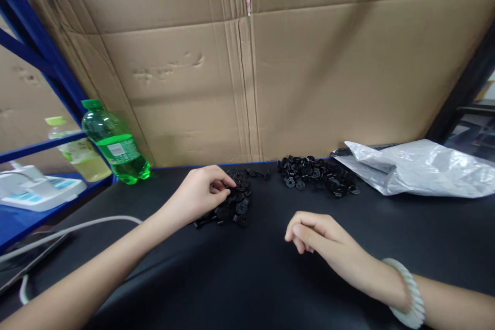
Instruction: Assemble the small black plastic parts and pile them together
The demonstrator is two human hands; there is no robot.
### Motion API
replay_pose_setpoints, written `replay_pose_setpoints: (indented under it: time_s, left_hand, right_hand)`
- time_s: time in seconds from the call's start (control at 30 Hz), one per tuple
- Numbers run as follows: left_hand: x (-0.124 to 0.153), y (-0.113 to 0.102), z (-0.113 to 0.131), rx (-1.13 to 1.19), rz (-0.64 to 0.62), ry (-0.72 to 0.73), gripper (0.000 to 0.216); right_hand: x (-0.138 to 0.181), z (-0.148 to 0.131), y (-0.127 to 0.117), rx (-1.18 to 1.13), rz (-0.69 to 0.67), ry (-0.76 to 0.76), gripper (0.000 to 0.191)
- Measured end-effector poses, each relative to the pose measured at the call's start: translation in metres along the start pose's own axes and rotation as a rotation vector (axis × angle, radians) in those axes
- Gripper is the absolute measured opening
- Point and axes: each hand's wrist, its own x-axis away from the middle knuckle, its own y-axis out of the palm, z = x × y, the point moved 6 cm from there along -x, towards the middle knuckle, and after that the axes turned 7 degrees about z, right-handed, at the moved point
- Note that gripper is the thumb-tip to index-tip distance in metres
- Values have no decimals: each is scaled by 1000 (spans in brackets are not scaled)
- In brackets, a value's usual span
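Note:
Over the left pile of small black parts (240, 203), my left hand (201, 191) has thumb and index finger nearly together in a pinch. Whatever sits between those fingertips blends into the dark parts behind. My right hand (319, 229) hovers above the black table, its fingers curled in and the thumb resting against them. Nothing can be made out inside that curl. Beyond it lies a second pile of black parts (309, 172), some round with holes through them. A pale twisted bracelet (410, 294) circles my right wrist.
A silvery plastic bag (429, 167) lies at the back right, against the second pile. Cardboard (185, 87) walls off the rear edge. At left stand a green bottle (116, 147), a yellowish bottle (87, 162) and a power strip (46, 193); a white cable (96, 220) crosses the table.

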Motion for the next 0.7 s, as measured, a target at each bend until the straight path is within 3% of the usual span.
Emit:
replay_pose_setpoints:
  time_s: [0.27, 0.4, 0.57, 0.7]
  left_hand:
    - [-1, 8, -5, -144, 1, 111, 21]
    - [14, 21, 18, -132, 17, 191, 22]
    - [56, 64, 67, -144, -206, 565, 27]
    - [65, 74, 68, -334, -225, 603, 27]
  right_hand:
    - [0, -1, -1, -12, 3, 28, 29]
    - [-2, 0, -4, -3, 15, 14, 28]
    - [-10, -1, -27, 147, 157, -108, 24]
    - [-21, -3, -54, 486, 227, -203, 17]
